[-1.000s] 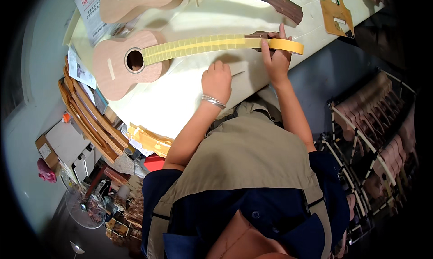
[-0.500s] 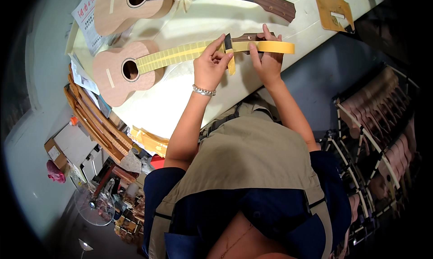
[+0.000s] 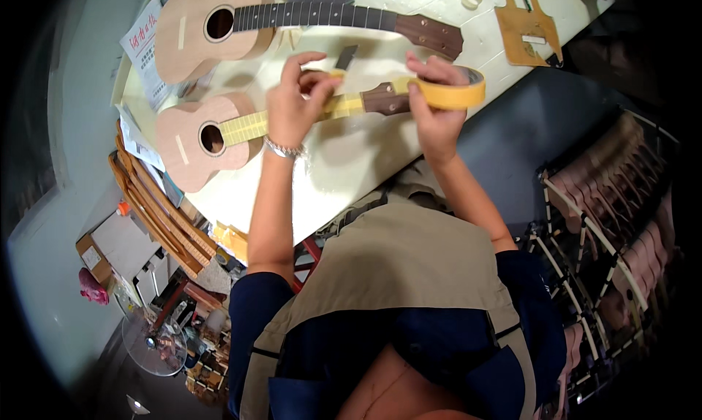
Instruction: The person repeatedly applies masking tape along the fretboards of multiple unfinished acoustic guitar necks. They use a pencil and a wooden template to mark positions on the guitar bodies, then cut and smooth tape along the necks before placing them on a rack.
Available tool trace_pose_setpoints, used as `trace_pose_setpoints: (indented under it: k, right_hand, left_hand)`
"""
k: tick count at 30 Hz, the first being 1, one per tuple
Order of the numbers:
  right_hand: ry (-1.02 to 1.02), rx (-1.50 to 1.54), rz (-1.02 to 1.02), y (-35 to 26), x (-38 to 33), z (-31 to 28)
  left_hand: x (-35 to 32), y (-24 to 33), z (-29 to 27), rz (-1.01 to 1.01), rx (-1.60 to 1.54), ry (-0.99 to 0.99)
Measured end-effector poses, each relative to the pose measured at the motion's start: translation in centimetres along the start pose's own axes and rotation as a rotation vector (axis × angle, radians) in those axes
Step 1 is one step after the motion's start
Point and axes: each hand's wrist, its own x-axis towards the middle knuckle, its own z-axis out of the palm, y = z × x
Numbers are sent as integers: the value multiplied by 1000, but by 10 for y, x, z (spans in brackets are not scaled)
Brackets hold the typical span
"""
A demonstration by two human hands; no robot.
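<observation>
A pale wooden ukulele lies on the table, its fretboard covered with strips of yellow tape. Above its neck my left hand is closed in a pinch on a flat dark blade with a yellow-wrapped end. My right hand, over the brown headstock, grips a roll of yellow tape. A short free end of tape reaches from the roll toward the headstock. The fingers of both hands are slightly blurred.
A second ukulele with a bare dark fretboard lies farther back on the white table. A tan template-like piece is at the far right. Curved wooden strips stand at left; a rack of wooden parts is at right.
My left hand has moved left, away from the headstock, carrying the blade. The tape roll has tilted and come slightly nearer in my right hand. The view has shifted a little.
</observation>
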Motion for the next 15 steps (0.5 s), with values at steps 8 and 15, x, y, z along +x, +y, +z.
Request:
trace_pose_setpoints:
  k: [8, 15]
  right_hand:
    - [193, 343, 150, 13, 35, 2]
    - [255, 1730, 526, 6, 58, -58]
  left_hand:
    - [30, 14, 55, -149, -308, -90]
    - [36, 4, 17, -328, -659, -3]
